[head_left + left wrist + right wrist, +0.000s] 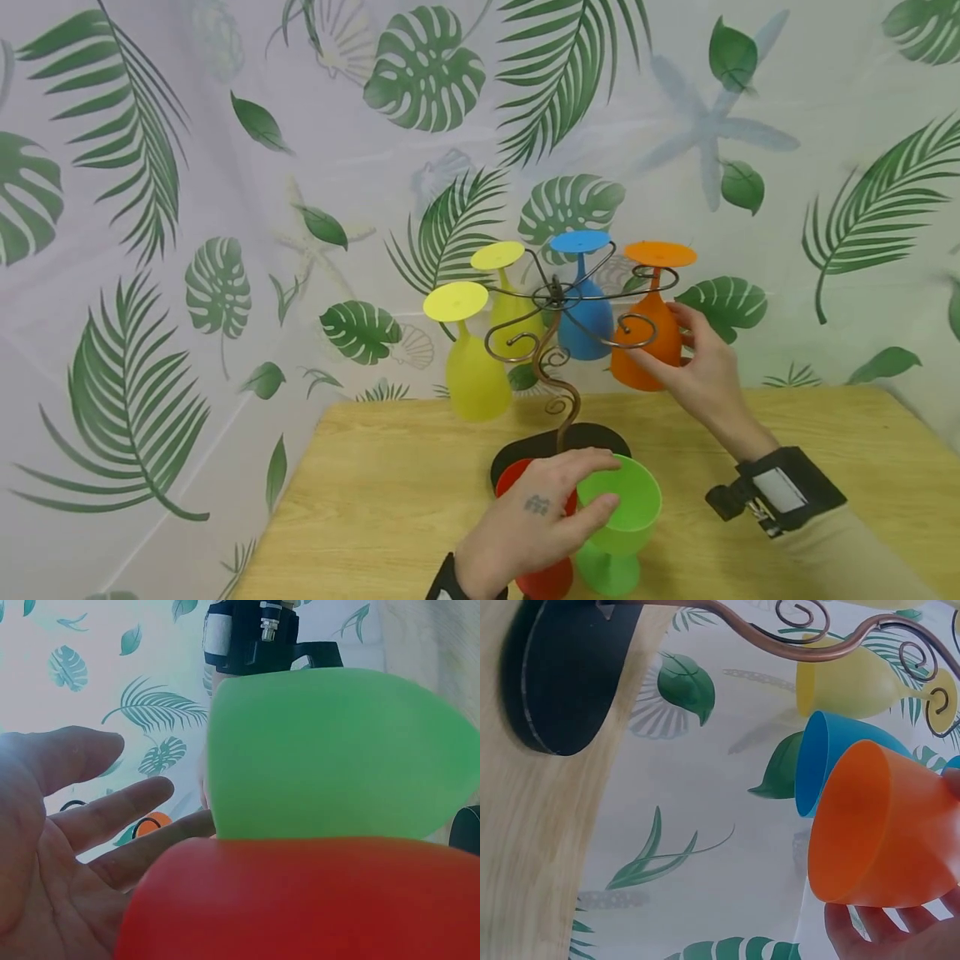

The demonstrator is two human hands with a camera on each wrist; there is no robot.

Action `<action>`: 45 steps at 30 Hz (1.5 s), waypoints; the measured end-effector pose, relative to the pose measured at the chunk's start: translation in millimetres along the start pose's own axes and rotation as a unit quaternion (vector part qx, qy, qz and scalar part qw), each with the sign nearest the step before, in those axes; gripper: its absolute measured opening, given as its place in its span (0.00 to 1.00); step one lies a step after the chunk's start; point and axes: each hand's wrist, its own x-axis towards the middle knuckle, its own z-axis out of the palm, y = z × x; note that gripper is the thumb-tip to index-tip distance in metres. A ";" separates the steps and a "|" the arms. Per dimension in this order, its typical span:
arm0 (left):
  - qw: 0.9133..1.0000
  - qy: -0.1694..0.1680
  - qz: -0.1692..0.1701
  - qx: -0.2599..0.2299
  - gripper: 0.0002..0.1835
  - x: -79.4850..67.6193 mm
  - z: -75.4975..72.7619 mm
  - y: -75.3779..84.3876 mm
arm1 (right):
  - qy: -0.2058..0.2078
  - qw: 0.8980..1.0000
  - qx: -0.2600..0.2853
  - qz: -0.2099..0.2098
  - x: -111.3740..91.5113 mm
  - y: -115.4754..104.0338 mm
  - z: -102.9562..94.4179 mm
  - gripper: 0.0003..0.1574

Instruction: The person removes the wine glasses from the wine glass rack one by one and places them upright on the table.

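Note:
My right hand (708, 371) holds an orange goblet (662, 329) by its bowl, thumb on the near side and fingers on the far side. The goblet hangs upside down, its foot above the wire loop of a metal goblet rack (576, 400). In the right wrist view, the fingers curve around the orange bowl. My left hand (534, 508) hovers over a red goblet (553, 582) and beside a green goblet (633, 533), its fingers loosely extended. Both goblets stand upright in front of the rack, and the left hand covers much of the red one.
Two yellow goblets (480, 383) and a blue goblet (585, 325) hang upside down from the rack's other loops. A front loop (637, 333) of the rack carries no goblet. The black base (600, 437) stands on a wooden table (390, 492) against a leaf-patterned wall covering (450, 150).

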 end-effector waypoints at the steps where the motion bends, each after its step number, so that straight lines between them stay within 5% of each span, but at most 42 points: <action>1: 1.000 -0.002 0.001 -0.001 0.19 1.0 0.3 0.3 | -0.001 1.000 0.002 0.003 -1.4 0.1 -1.9 0.48; 19: 1.000 -0.002 0.003 0.018 0.18 2.8 6.5 3.8 | -0.008 1.000 0.012 0.023 -30.6 -0.3 -27.7 0.50; 27: 1.000 0.023 0.013 0.001 0.17 1.1 7.0 5.3 | -0.020 0.999 0.017 0.031 -45.3 -7.6 -38.3 0.51; 38: 0.999 0.027 -0.033 0.019 0.20 -2.1 9.4 12.7 | -0.052 0.998 0.021 0.024 -73.7 -23.0 -56.2 0.48; 45: 0.999 0.011 -0.011 0.028 0.27 11.5 4.2 20.3 | -0.066 0.997 0.041 0.018 -90.5 -27.2 -66.0 0.49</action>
